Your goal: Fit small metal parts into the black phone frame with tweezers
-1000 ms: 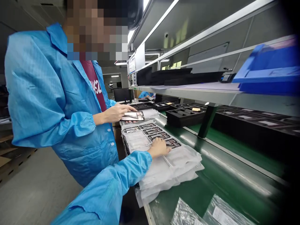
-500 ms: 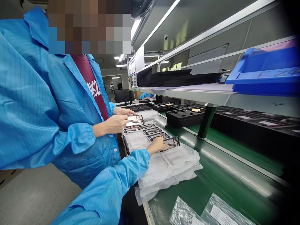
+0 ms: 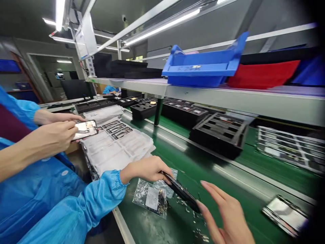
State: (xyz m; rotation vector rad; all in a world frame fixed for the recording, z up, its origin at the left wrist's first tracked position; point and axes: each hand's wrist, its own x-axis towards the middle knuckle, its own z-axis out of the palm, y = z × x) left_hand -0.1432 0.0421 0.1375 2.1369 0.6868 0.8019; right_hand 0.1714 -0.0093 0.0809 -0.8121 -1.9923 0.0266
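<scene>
My left hand (image 3: pixel 149 168) grips one end of a dark phone frame (image 3: pixel 181 191), fingers curled over its edge and thumb underneath. My right hand (image 3: pixel 225 217) is spread, fingers apart, with a fingertip touching the frame's other end. The frame hangs tilted just above the green conveyor belt (image 3: pixel 228 183), over a scatter of small loose parts (image 3: pixel 198 234) on the belt.

Directly below my left hand lie clear plastic bags (image 3: pixel 152 198); one carries a white label, its print too small to read. Beyond them sits a stack of white trays (image 3: pixel 119 149), with a few dark frames in the far pockets.

To my left, a co-worker in a blue coat holds another frame (image 3: pixel 85 129) in both hands (image 3: pixel 54 137).

Black trays (image 3: pixel 220 134) stand further along the belt. On the shelf (image 3: pixel 228 96) above rests a blue bin (image 3: pixel 203 69); it bears faint embossed lettering that I cannot make out. A red bin (image 3: pixel 264 73) sits beside it. Another frame (image 3: pixel 286 215) lies on the belt at my far right.
</scene>
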